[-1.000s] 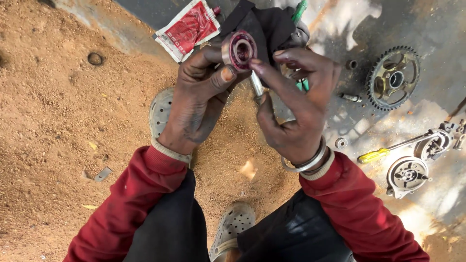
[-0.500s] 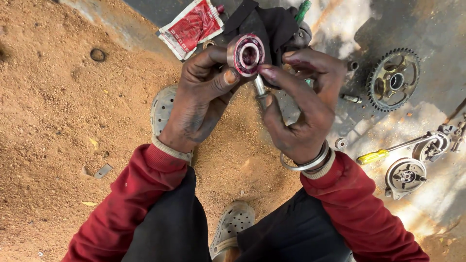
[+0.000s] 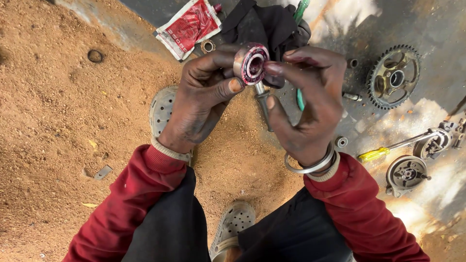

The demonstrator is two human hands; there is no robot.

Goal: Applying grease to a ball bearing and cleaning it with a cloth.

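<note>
My left hand (image 3: 201, 99) grips a round metal bearing (image 3: 250, 63) smeared with red grease, its face turned toward me. My right hand (image 3: 306, 97) touches the bearing's right edge with a fingertip, and a thin metal tool (image 3: 264, 104) runs down from between the two hands. Both hands are dark with grease. Red sleeves cover both arms, and a metal bangle (image 3: 310, 167) sits on my right wrist.
A red grease sachet (image 3: 189, 26) and a black cloth (image 3: 269, 22) lie beyond the hands. A toothed sprocket (image 3: 393, 77), a yellow-handled screwdriver (image 3: 388, 148), a round hub part (image 3: 407, 174) and small rings lie on the metal sheet at right. Sandy ground spreads left; grey clogs (image 3: 162, 109) are on my feet.
The bearing has turned in my left hand, and my right fingers have shifted across its face to its right edge. Both hands stay in the same spot.
</note>
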